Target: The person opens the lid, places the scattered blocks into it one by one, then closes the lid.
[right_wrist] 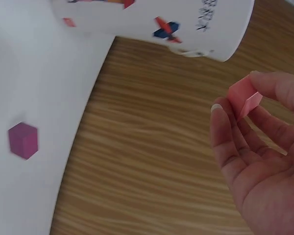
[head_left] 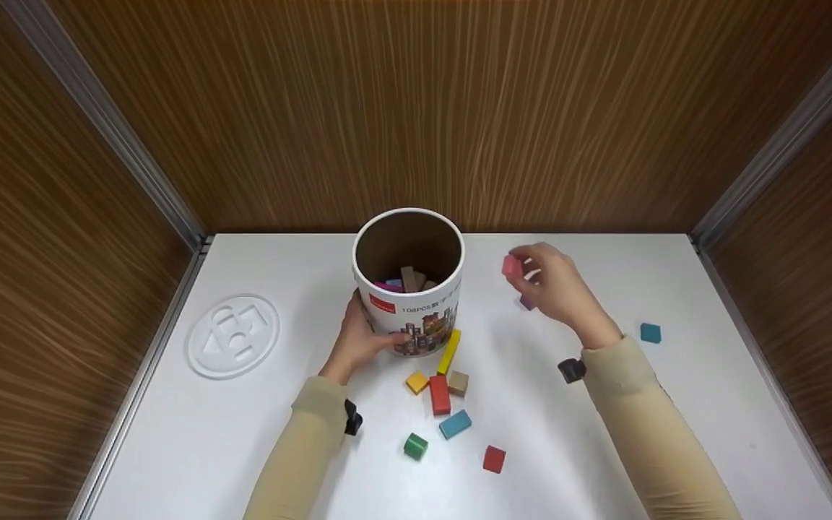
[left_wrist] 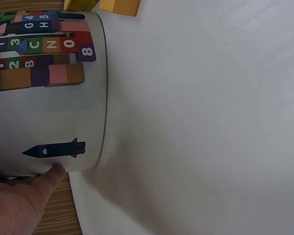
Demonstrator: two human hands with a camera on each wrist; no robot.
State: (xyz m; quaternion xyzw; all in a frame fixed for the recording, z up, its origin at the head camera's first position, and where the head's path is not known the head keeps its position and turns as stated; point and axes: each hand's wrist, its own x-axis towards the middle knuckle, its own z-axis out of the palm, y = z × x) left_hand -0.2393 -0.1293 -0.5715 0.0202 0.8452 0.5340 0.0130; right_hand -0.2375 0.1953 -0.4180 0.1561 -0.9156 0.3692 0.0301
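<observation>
A white printed bucket (head_left: 427,307) stands near the back of the table, with several wooden blocks (head_left: 408,279) inside. My left hand (head_left: 360,338) grips its lower left side, thumb across the front; in the left wrist view only part of that hand (left_wrist: 24,200) shows against the wall. To the right of the bucket, my right hand (head_left: 557,285) pinches a pink block (right_wrist: 244,95) between thumb and fingers, raised off the table. Below this hand lies a purple block (head_left: 526,302), partly covered by it in the head view.
Before the bucket lie a yellow stick (head_left: 448,352), an orange block (head_left: 417,383), a red block (head_left: 440,395), a plain wood block (head_left: 458,383), a blue block (head_left: 455,424), a green cylinder (head_left: 415,446) and another red block (head_left: 494,459). A teal block (head_left: 650,333) sits right, a white lid (head_left: 269,348) left.
</observation>
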